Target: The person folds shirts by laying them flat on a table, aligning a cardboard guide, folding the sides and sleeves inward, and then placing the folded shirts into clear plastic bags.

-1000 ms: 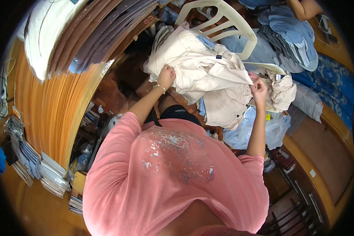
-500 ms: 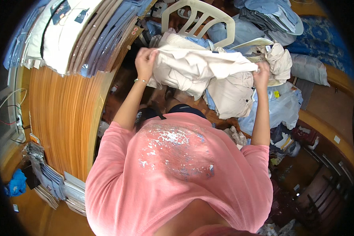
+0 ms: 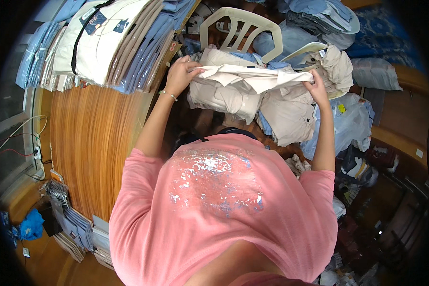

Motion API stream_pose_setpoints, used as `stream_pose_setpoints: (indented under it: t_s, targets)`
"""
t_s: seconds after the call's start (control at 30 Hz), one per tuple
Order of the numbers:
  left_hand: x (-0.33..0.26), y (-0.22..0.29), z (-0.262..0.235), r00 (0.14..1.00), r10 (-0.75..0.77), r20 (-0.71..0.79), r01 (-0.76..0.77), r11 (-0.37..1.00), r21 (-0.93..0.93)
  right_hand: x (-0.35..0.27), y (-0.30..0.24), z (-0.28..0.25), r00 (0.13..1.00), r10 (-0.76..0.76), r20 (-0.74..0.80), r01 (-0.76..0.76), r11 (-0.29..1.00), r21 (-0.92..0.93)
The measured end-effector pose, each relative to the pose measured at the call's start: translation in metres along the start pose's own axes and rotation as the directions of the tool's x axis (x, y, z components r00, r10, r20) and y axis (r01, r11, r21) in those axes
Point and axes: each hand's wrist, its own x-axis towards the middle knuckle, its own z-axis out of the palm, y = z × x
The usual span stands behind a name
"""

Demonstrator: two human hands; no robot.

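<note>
A cream shirt [image 3: 271,82] is stretched sideways between my two hands, its pointed collar and a small dark neck label on show. My left hand [image 3: 181,75], a beaded bracelet at its wrist, pinches one end of the shirt. At the opposite end, the fingers of my right hand [image 3: 316,88] are closed on the cloth. Beneath and behind it lie more cream garments [image 3: 287,117], heaped over a pale plastic chair [image 3: 240,28]. The shirt partly covers this heap.
Stacks of folded shirts in clear plastic [image 3: 133,43] top a wooden cabinet [image 3: 95,148] on my left. At right sit a clear plastic bag [image 3: 341,124] and a blue-grey clothes pile [image 3: 324,21]. More packed shirts [image 3: 76,226] stand at lower left.
The shirt, loosely draped and blurred before, is now pulled straighter, its collar and label showing. My left hand has turned, with its fingers pointing more toward the shirt.
</note>
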Motion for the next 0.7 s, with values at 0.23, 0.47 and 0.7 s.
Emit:
stream_pose_setpoints:
  t_s: [0.23, 0.47, 0.7]
  targets:
    - [0.011, 0.076, -0.043, 0.89, 0.149, -0.43, -0.317, 0.881, -0.351, -0.032, -0.048, -0.038, 0.99, 0.118, -0.073, -0.11, 0.988, 0.104]
    - [0.042, 0.14, -0.117, 0.926, 0.369, 0.082, -0.129, 0.51, -0.85, -0.051, -0.075, -0.101, 0.942, -0.044, -0.332, 0.147, 0.945, 0.292]
    - [0.161, 0.143, -0.127, 0.501, 0.671, -0.547, -0.63, 0.716, 0.301, 0.02, -0.054, -0.173, 0.874, -0.29, -0.391, 0.057, 0.859, -0.509]
